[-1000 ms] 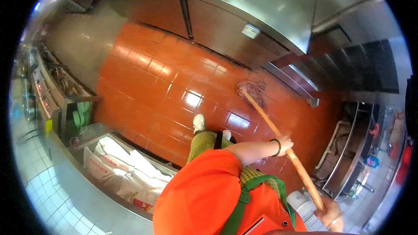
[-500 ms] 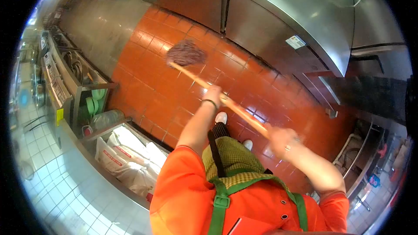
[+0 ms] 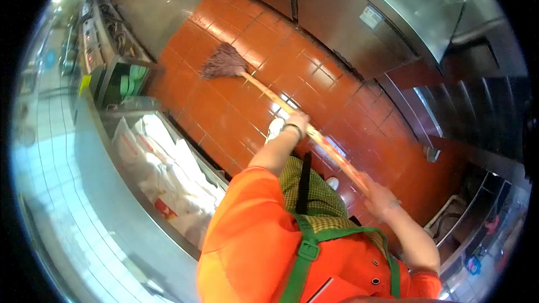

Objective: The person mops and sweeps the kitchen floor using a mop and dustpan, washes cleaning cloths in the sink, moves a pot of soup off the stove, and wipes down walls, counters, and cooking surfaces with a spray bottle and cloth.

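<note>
A string mop [image 3: 224, 62] with a long wooden handle [image 3: 273, 98] slants across the view. Its greyish-purple strands lie fanned out on the wet red tile floor [image 3: 224, 115], pointing away to the left. Partway down the handle, my left hand [image 3: 297, 122] is closed round the wood, a dark band on its wrist. My right hand [image 3: 380, 196] grips the upper end near my body, and its fingers are somewhat blurred. Red marks show on the handle between the two hands. My white shoes [image 3: 275, 128] are on the tiles below.
An open drawer or bin [image 3: 163, 115] with white bags [image 3: 163, 163] stands at left, beside a steel counter [image 3: 112, 151]. Green bowls [image 3: 132, 81] sit on a shelf behind it. Steel cabinets [image 3: 342, 22] line the far side. Pipes [image 3: 443, 213] are low at right.
The mop head has swung round, its strands now trailing left of the handle's end. Both hands have shifted right and lower in view with the handle. The camera view has also turned slightly.
</note>
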